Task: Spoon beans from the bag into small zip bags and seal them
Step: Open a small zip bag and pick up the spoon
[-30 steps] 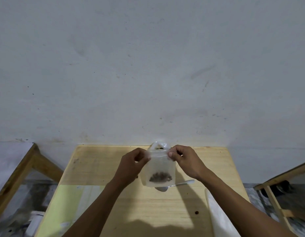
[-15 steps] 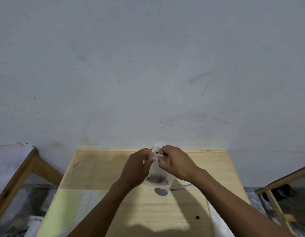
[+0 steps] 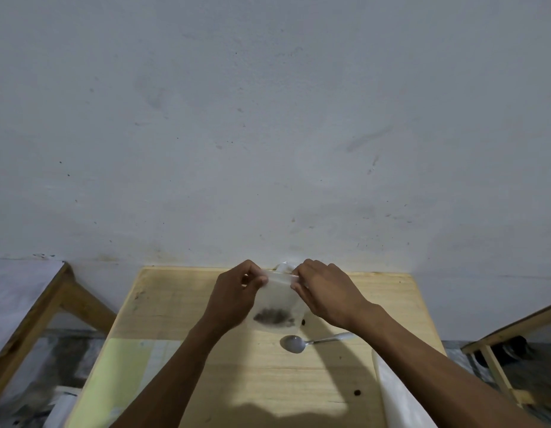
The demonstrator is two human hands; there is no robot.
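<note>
Left hand (image 3: 234, 296): closed in a pinch on the top left corner of the small zip bag (image 3: 278, 299); thumb and fingers pressed together on the strip along the bag's mouth, remaining fingers curled.
Small zip bag: clear, held upright above the surface (image 3: 175, 304) between the two hands, hanging below both pinches; whether its seal is fully pressed shut cannot be told.
Beans (image 3: 272, 316): a dark cluster resting in the bottom of the bag, below and between the hands.
Right hand (image 3: 325, 290): closed in a pinch on the top right corner of the same bag, fingertips (image 3: 294, 281) on the mouth strip, facing the left hand with a short stretch of strip between them.
Larger bag (image 3: 283, 267): crumpled white plastic showing just behind the hands; contents hidden.
Spoon (image 3: 311, 341): lying on the surface below the right hand, bowl towards the left, touched by neither hand.
Loose bean (image 3: 357, 392): on the surface, beneath the right forearm.
</note>
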